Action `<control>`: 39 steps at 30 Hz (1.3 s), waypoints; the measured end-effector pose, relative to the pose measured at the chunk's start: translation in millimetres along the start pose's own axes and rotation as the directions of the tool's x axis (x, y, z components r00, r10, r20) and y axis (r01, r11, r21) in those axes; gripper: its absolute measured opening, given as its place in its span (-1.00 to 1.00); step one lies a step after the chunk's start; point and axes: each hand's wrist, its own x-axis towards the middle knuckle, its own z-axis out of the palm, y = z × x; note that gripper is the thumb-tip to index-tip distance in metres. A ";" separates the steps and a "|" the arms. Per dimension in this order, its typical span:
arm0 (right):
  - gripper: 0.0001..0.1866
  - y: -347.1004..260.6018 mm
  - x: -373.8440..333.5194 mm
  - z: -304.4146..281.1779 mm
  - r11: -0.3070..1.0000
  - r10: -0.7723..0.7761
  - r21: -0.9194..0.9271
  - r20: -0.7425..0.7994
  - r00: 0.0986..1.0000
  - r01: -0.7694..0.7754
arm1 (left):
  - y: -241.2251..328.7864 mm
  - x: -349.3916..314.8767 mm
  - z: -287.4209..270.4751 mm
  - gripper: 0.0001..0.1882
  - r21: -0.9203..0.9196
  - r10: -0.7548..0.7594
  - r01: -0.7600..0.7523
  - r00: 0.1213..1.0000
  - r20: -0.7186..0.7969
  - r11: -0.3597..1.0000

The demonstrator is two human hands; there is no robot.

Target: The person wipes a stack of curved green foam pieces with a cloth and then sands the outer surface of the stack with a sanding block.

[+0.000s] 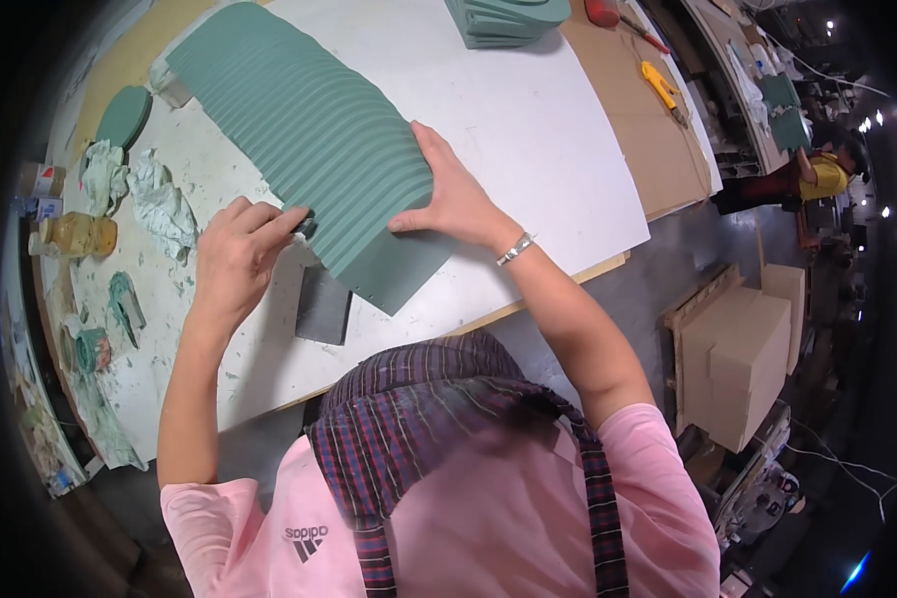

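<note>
A long row of overlapping green sheets [309,120] lies fanned out on the white table, each one set back a little from the one before. My right hand [453,194] rests on the right side of the fan, thumb and fingers spread apart. At the left edge of the nearest sheets, my left hand [237,251] is closed, pinching a small dark piece [307,225] between thumb and fingers. Most of that piece is hidden, so its kind is unclear. Close to this hand, a dark grey rectangular block [322,305] lies beside the near end of the fan.
Crumpled, stained cloths [159,204], a green disc [125,116] and a bottle of yellow liquid [80,235] stand at left. More green pieces [508,20] are stacked at the far side. A yellow tool [660,88] lies at right. Cardboard boxes [738,349] and another person [822,177] are beyond.
</note>
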 end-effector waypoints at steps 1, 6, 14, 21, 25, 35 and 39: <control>0.42 -0.6 0.4 -0.5 1.000 0.018 -0.019 -0.006 1.000 -0.018 | 0.3 1.8 -0.3 -0.74 0.002 0.005 -0.005 1.000 0.011 1.000; 0.45 7.0 2.2 -1.8 0.999 0.030 0.017 0.003 1.000 -0.030 | 2.5 10.0 -1.5 -0.75 -0.017 0.023 -0.022 0.997 0.070 1.000; 0.44 7.2 1.9 0.9 1.000 0.004 -0.023 -0.009 1.000 -0.004 | -1.1 15.4 -3.4 -0.76 0.047 0.108 -0.111 0.992 0.072 0.993; 0.44 12.1 1.4 -0.8 1.000 0.003 0.001 -0.020 1.000 -0.003 | 2.7 20.8 -1.0 -0.83 0.118 0.170 -0.178 0.982 0.081 0.977; 0.43 10.5 2.1 0.9 1.000 -0.005 0.018 -0.013 1.000 0.005 | -4.0 27.2 -1.1 -0.79 0.118 0.186 -0.203 0.972 0.146 0.972; 0.41 10.6 2.5 1.6 1.000 -0.009 0.018 0.008 1.000 0.009 | -2.8 28.9 2.0 -0.83 0.103 0.194 -0.208 0.972 0.131 0.973; 0.41 12.1 1.8 1.6 1.000 -0.008 0.023 0.000 1.000 0.008 | 1.7 40.5 3.9 -0.83 0.043 0.166 -0.173 0.977 0.131 0.984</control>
